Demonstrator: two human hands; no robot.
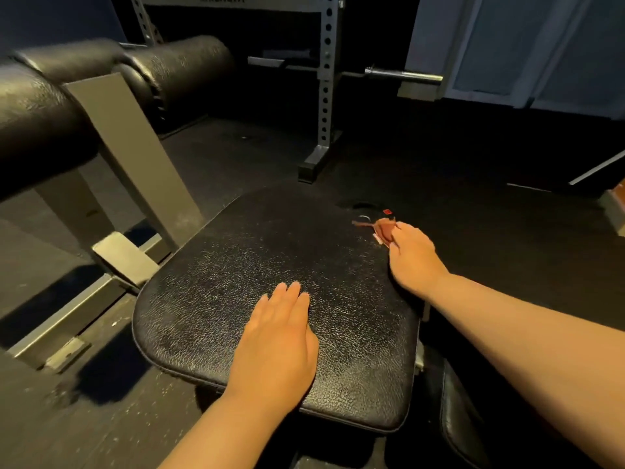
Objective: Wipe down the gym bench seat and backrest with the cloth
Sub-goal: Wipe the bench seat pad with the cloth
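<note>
1. Left hand [280, 336]: lies palm down on the bench seat [236, 282], fingers straight and close together. It holds nothing.
2. Right hand [412, 255]: fingers curled narrow, pinching a small reddish-brown cloth [385, 228]. The wrist lies over the seat's right edge.
3. Cloth: bunched, and it sticks out past the right hand's fingertips on the side away from the person. A pale tag shows at the edge nearest the fingers. Whether the cloth touches the seat cannot be told.
4. Bench seat: a black, textured pad with rounded corners, under both hands. Most of its bare surface lies ahead of the left hand and to the left of the right hand.
5. Second black pad [460, 421]: below the right forearm, just beside the seat's near right corner and mostly in shadow. It cannot be told whether this is the backrest.
6. Well ahead and to the left of the left hand: two black roller pads [176, 69] on a grey steel frame [135, 157].
7. Well ahead of the right hand: a perforated rack upright [325, 79] stands on the dark floor [473, 164], with a barbell sleeve [402, 74] to its right.
</note>
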